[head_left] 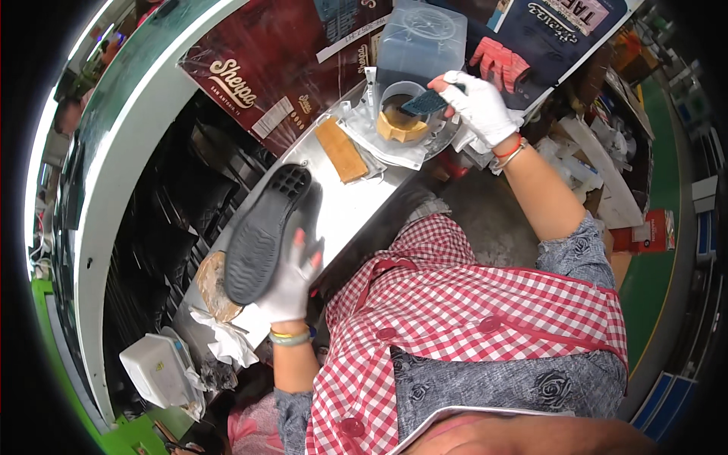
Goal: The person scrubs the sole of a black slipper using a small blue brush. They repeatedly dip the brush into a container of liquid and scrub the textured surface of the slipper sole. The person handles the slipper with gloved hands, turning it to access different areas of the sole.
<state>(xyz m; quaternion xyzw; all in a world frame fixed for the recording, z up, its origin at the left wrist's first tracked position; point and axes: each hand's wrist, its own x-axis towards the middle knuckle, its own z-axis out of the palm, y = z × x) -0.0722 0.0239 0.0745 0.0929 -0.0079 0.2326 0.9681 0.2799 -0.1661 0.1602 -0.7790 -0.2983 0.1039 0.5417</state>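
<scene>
A black shoe sole (265, 235) slants over the pale bench, with its gridded heel end pointing away from me. My left hand (288, 284), in a white glove with bare fingertips, holds the sole by its near right edge. Part of that hand is hidden by the sole. Farther off to the right, my right hand (479, 106), gloved the same way, is closed on a dark green brush (427, 102). The brush lies across the mouth of a cup (402, 130) with yellowish tape around it and dark liquid inside. The bristles are hard to make out.
A tan block (341, 150) rests on the bench (345, 205) near the cup. Behind stand a translucent container (422, 38), dark red boxes (258, 68) and a pink glove (500, 64). A tape roll (218, 284), crumpled tissue (227, 337) and a white box (155, 368) sit nearer left.
</scene>
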